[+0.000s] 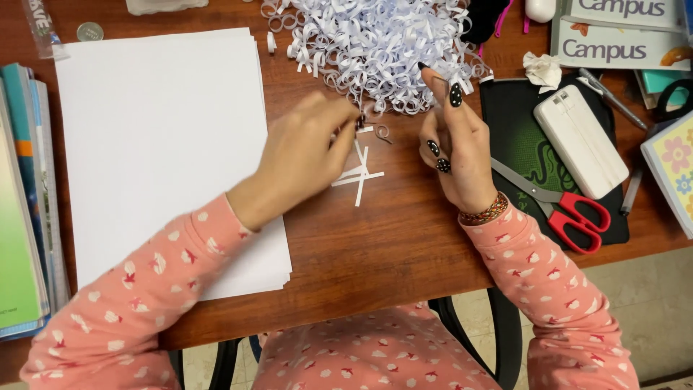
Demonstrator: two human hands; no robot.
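On the reddish-brown wooden tabletop [404, 245], the person's two hands work just below a big heap of curled white paper strips [375, 43]. Left hand [307, 155] is blurred; its fingers are bunched together and their tips pinch something small and dark at the near edge of the heap, though what exactly is gripped cannot be told. Right hand [458, 148] stands on its edge with the fingers curled loosely and the forefinger raised toward the heap; a thin strip seems to run along that finger, but whether it is truly held cannot be told. The nails are black with white dots, and a woven bracelet [485, 211] circles the wrist. Both arms wear pink sleeves with a small white and red print.

Between the two hands a few straight paper strips [359, 173] lie crossed on the wood, and a small paper ring [382, 132] lies just above them, near the left fingertips.

Left of the hands a stack of white sheets [159, 144] covers much of the tabletop, the left forearm lying over its lower corner. Books [25, 202] sit along the far left edge, and a coin [90, 31] lies above the sheets. Right of the hands lies a dark mat [520, 123] carrying red-handled scissors [567, 209], closed, and a white rectangular case [581, 141]. A crumpled paper scrap [543, 70] lies at the mat's top edge, notebooks [613, 32] beyond it
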